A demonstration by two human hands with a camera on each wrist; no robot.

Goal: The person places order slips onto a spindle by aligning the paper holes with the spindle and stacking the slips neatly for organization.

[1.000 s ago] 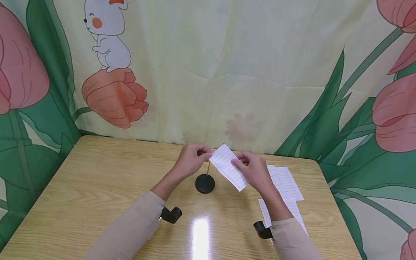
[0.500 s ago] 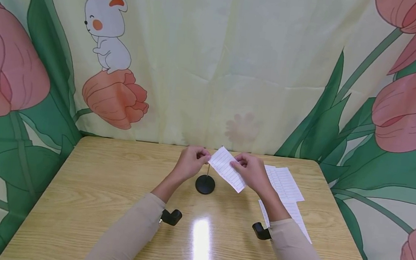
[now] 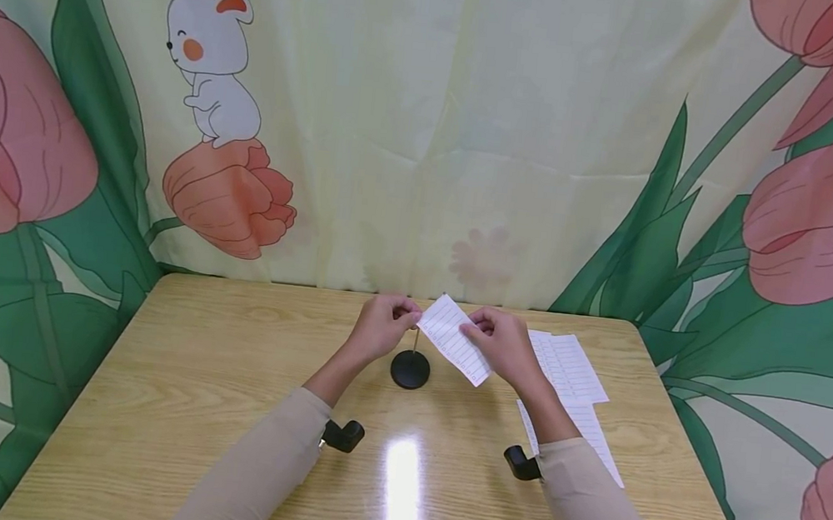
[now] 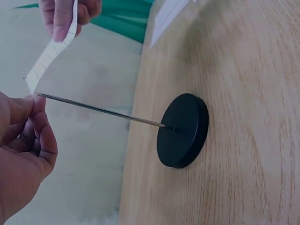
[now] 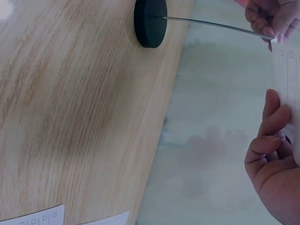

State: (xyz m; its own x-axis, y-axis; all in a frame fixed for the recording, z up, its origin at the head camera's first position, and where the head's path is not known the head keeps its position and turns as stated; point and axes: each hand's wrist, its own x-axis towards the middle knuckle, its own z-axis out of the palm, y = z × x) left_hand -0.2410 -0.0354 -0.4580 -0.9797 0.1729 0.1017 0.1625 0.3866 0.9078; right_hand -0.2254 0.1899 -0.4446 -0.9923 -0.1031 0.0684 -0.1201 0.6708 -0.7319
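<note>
A bill spike with a round black base (image 3: 410, 369) stands upright on the wooden table, its thin metal rod (image 4: 103, 111) rising from the middle. At the rod's tip, a corner of a lined paper slip (image 3: 447, 330) is pinched between thumb and forefinger of my left hand (image 3: 380, 328). My right hand (image 3: 502, 342) holds the same slip by its right edge, thumb on top. The slip hangs tilted above the table, slightly bent, with small printed boxes (image 5: 291, 54) along one side. Left fingertips partly hide where rod and paper meet.
Several more lined paper sheets (image 3: 577, 374) lie overlapping on the table (image 3: 226, 359) at the right, partly under the right forearm. Black wrist cameras (image 3: 343, 435) sit on both wrists. A curtain (image 3: 399, 124) printed with tulips and a rabbit hangs behind the table's back edge.
Both hands and the slip have stayed nearly in place at the rod's tip. The slip's lower corner has shifted slightly left and down since the first frame.
</note>
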